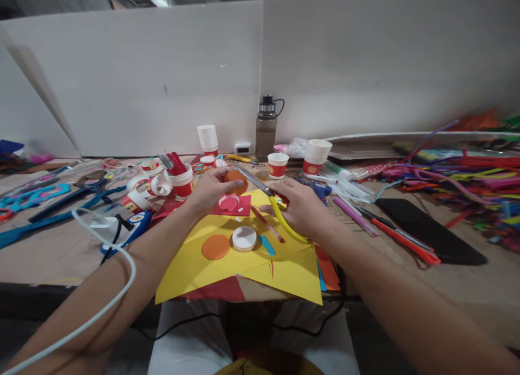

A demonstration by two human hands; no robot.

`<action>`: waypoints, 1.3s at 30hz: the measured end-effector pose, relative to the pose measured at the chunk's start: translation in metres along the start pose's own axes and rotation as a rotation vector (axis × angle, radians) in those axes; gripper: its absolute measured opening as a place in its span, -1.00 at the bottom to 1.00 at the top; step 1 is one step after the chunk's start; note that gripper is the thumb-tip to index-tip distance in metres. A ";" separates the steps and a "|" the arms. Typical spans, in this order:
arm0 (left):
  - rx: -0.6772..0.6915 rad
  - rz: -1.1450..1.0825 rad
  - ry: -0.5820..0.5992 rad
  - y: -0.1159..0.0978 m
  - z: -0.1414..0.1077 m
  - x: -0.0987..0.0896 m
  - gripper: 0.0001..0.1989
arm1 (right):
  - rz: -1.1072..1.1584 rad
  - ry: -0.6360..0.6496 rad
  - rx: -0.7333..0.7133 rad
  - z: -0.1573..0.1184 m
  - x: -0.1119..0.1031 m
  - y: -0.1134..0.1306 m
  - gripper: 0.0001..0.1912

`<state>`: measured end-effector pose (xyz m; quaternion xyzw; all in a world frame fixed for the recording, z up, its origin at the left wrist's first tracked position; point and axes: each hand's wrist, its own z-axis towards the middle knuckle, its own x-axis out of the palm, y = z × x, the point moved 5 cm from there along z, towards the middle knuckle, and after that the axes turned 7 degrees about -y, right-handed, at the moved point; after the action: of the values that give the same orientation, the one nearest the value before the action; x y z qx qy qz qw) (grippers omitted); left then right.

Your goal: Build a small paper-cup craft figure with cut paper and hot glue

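1. Orange round piece (236,183) is up in the left hand (219,186), pinched between thumb and fingers, held above the far end of the yellow paper (182,266).
2. Right hand (296,201) is gripping the yellow-handled scissors (260,185), blades pointing up-left, right by the orange piece. Can't really tell if they're touching it.
3. On the yellow paper, so basically front and centre: a flat orange disc (215,247), a white round lid (244,238) just beside it, then a little blue strip (267,245).
4. Red paper (242,206) is just beyond those, with a clear pinkish round thing (229,202) on it.
5. Rest of the counter (40,261) is pretty busy tbh: dark water bottle (266,128) against the white panels, a single paper cup (278,166) near it, black phone (430,228) off right beside a red cutter (406,242).
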<state>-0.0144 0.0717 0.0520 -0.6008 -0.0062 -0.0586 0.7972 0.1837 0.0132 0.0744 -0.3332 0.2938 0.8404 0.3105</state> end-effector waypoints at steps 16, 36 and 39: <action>-0.031 0.070 -0.090 -0.004 -0.006 0.003 -0.67 | 0.158 0.019 0.145 0.003 0.007 -0.015 -0.56; 0.587 0.736 0.018 -0.019 -0.013 0.014 -0.63 | 0.003 0.082 0.372 0.000 0.009 -0.025 -0.55; 0.627 0.701 -0.015 -0.024 -0.015 0.013 -0.65 | 0.024 0.065 0.325 0.001 0.010 -0.024 -0.52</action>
<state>-0.0047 0.0499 0.0722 -0.2972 0.1738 0.2232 0.9119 0.1951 0.0327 0.0608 -0.3023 0.4396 0.7743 0.3404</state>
